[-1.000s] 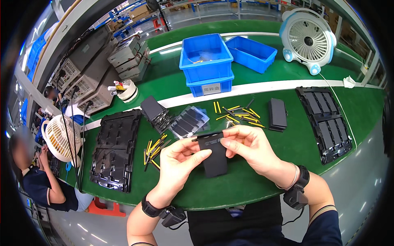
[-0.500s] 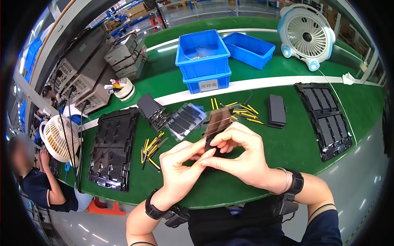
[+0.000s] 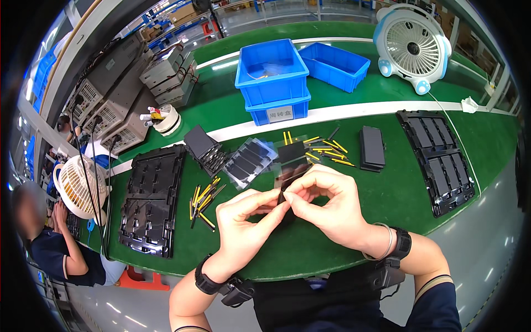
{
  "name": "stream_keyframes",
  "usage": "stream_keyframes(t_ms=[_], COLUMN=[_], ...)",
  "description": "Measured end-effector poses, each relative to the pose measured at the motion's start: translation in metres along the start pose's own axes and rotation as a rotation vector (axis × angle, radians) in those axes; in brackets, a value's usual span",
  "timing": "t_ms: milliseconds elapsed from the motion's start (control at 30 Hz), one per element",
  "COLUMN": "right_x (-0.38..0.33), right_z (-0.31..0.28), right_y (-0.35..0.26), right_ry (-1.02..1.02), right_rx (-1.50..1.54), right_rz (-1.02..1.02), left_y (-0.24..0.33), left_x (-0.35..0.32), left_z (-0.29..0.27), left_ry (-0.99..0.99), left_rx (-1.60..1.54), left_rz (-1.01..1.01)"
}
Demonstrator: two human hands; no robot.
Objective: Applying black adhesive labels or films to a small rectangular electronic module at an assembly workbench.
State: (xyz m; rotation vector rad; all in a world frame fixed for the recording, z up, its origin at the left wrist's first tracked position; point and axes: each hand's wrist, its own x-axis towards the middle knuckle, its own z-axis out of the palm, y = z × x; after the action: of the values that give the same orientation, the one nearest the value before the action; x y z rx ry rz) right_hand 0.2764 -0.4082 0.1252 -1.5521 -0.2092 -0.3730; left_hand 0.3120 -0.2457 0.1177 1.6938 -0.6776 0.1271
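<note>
My left hand [image 3: 243,226] and my right hand [image 3: 334,209] meet at the middle of the bench, thumbs and forefingers pinched together. Between them is a thin dark rectangular panel [image 3: 291,156] with see-through film along its edges. It points away from me, and the fingers grip its near end, where a small black piece shows between the fingertips. My fingers hide most of that end. Left of the panel lies a stack of see-through film sheets [image 3: 250,160] with dark strips. Beyond my right hand lie several black-and-yellow strips [image 3: 334,152].
More strips [image 3: 203,200] lie left of my left hand, below a pile of black plates [image 3: 204,148]. Black trays flank the work area, left [image 3: 149,205] and right [image 3: 440,166]. A black block stack [image 3: 371,148], blue bins [image 3: 274,83] and a fan [image 3: 414,50] stand farther off. A person sits left.
The panel has tipped to show a flatter dark face. My right hand's fingertips have shifted slightly and pinch closer to the left fingertips. Other things stay in place.
</note>
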Motion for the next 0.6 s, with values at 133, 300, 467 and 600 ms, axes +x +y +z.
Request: stream_keyframes(t_ms=[133,300,467,600], right_x=[0.001,0.001,0.001,0.007], right_z=[-0.003,-0.002,-0.004,-0.015], right_y=[0.000,0.000,0.006,-0.001], right_ry=[-0.024,-0.038,-0.017,0.015], right_rx=[0.020,0.047,0.129,-0.017], right_rz=[0.017,0.015,0.129,0.117], left_y=[0.003,0.006,0.007,0.001], left_x=[0.002,0.003,0.005,0.005], left_z=[0.002,-0.001,-0.001,-0.008], left_ry=[0.000,-0.042,-0.076,-0.096], left_rx=[-0.005,0.060,0.056,-0.166], left_rz=[-0.015,0.069,0.072,-0.047])
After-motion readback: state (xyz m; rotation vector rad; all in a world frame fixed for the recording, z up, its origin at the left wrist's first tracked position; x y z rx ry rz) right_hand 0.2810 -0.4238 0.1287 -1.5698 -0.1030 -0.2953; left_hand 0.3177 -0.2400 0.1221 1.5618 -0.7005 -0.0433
